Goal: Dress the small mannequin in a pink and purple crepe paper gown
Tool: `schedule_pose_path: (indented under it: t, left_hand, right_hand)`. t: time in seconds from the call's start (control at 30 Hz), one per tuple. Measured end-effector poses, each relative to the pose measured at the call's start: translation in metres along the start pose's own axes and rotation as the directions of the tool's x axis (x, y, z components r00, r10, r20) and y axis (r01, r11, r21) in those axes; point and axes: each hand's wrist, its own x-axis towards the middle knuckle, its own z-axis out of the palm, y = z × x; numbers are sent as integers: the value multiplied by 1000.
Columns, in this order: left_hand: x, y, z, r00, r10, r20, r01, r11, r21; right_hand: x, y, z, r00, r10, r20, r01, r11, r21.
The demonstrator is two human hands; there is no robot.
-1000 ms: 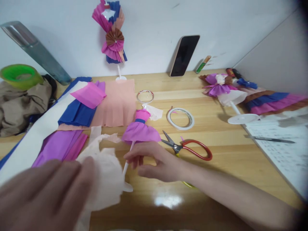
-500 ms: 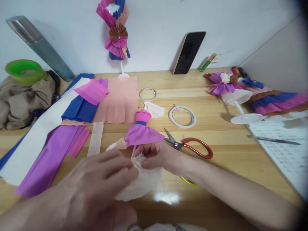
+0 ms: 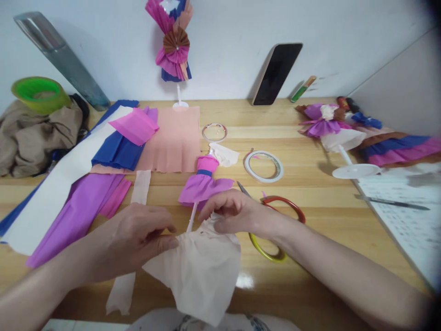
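A piece of pale crepe paper (image 3: 206, 271), gathered along its top edge, spreads toward the front edge of the table. My right hand (image 3: 234, 211) pinches its gathered top right part. At the top left corner of that paper is my left hand (image 3: 148, 234), thumb and fingers closing on the edge. Just beyond my hands lies a small dress form (image 3: 206, 184) with a pink top, a blue waistband and a purple skirt. Its white stick (image 3: 192, 216) runs down between my hands. Scissors (image 3: 284, 204) with red and yellow handles lie partly under my right forearm.
Coloured crepe sheets (image 3: 69, 202) and a pale strip (image 3: 140, 186) lie left. Tape rolls (image 3: 263, 166) sit past the scissors. A phone (image 3: 277, 73) and a decorated stand (image 3: 180, 105) are at the wall. A finished dress figure (image 3: 327, 124) and a written sheet (image 3: 403, 230) are right.
My left hand has come down onto the pale paper, which now hangs spread out toward me. My right hand has moved slightly up, still holding the gathers.
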Motion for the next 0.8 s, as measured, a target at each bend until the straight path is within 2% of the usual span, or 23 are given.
schedule_pose_path:
  t: [0.2,0.37,0.47,0.57,0.63,0.73,0.8]
  left_hand:
    - [14,-13,10,967,-220,129,222,975,1]
    - [24,-8,22,944,-295,150,282,954,103]
    - [27,-8,22,947,-259,189,263,965,6]
    - [27,-10,17,962,-185,202,205,975,-85]
    - [26,-8,13,964,-132,232,163,980,-117]
    - [27,2,7,967,-60,249,115,970,-214]
    - [29,10,5,976,-8,220,80,943,-322]
  right_hand:
    - [3,4,-3,998,53,-43,-55,998,-44]
    - [8,8,-6,988,-4,-152,-28,978,-208]
    - [3,9,-10,983,-81,-167,19,939,-342]
    - [-7,7,-11,974,-113,-198,39,938,-344]
    - [-15,0,-9,963,-183,-199,96,920,-381]
    - [-22,-18,-3,947,-317,-53,250,830,-499]
    - [-23,-33,2,923,-382,50,341,749,-568]
